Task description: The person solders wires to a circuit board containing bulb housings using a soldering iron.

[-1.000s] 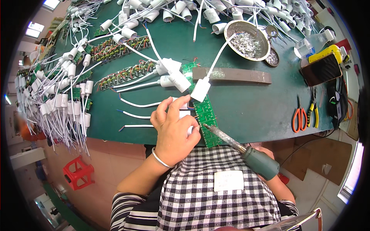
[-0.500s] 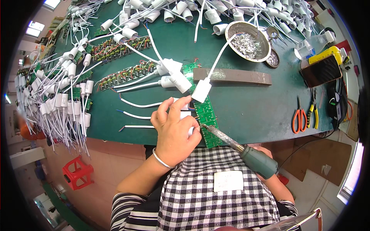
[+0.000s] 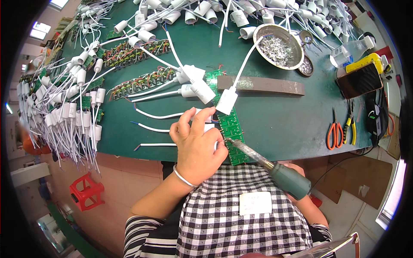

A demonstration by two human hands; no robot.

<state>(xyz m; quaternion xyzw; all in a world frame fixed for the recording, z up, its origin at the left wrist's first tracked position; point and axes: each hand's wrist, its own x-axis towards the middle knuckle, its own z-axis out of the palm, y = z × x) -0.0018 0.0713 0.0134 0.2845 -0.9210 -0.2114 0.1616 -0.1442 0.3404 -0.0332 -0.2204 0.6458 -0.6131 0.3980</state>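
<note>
My left hand [image 3: 198,146] is closed over the left edge of a green circuit board strip [image 3: 232,124], thumb and forefinger drawn together. Between them shows part of a white cylindrical housing; their exact grip is partly hidden. My right hand [image 3: 296,168] is wrapped round the green handle of a soldering iron [image 3: 258,158], which covers most of its fingers. The iron's tip meets the board area beside my left fingertips. White cables [image 3: 157,145] run out leftward from under my left hand. Another white housing [image 3: 226,101] with a cable lies across the board, further away.
A brown bar [image 3: 266,86] lies across the board's far end. Beyond it stands a metal bowl [image 3: 282,64] of silvery scraps. Orange-handled pliers [image 3: 334,133], yellow-handled cutters [image 3: 350,129] and a phone [image 3: 359,81] are at right. Piles of white housings [image 3: 71,112] fill the left and far sides.
</note>
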